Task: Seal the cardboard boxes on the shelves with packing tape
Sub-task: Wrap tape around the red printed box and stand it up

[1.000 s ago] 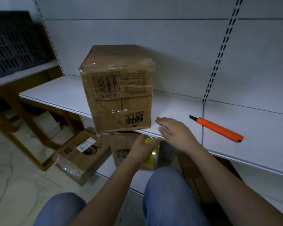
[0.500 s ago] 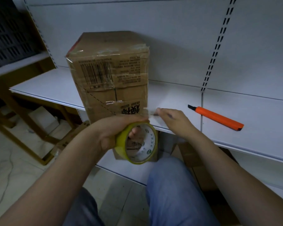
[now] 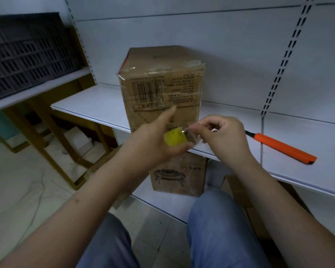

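Observation:
A tall cardboard box (image 3: 162, 84) with a barcode and old clear tape stands on the white shelf (image 3: 97, 109). In front of its lower half my left hand (image 3: 153, 144) holds a yellow roll of packing tape (image 3: 174, 139), index finger stretched toward the box. My right hand (image 3: 224, 136) pinches the loose end of clear tape just right of the roll. A short strip of tape runs between the roll and those fingers. A second cardboard box (image 3: 178, 175) with a printed drawing sits on the lower shelf under my hands.
An orange utility knife (image 3: 282, 147) lies on the shelf to the right. A dark plastic crate (image 3: 27, 53) sits on a wooden-framed shelf at the left. Flattened cardboard (image 3: 238, 192) lies low by my right knee. My knees in blue jeans fill the bottom.
The left hand brought the tape roll up from below the shelf to in front of the box. The right hand left the shelf surface and now pinches the tape end.

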